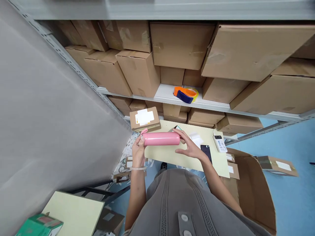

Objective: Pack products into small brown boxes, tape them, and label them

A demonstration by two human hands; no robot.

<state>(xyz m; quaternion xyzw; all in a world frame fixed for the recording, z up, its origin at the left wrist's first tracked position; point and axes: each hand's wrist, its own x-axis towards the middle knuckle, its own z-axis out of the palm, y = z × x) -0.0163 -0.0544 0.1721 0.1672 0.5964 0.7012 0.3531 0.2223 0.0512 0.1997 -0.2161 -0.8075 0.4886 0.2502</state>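
Observation:
A pink water bottle lies level in front of me above the table, its lid with a carry loop pointing left. My left hand is closed around the lid end. At the bottle's base, my right hand has its thumb and fingers spread apart; the fingertips are close to the base, and I cannot tell whether they touch it. Behind the right fingers, a small item with a dark and teal edge is mostly hidden.
On the pale table are a labelled carton, a black phone, white paper and a white device. A tape dispenser sits on the shelf among cardboard boxes. A large open carton stands at right.

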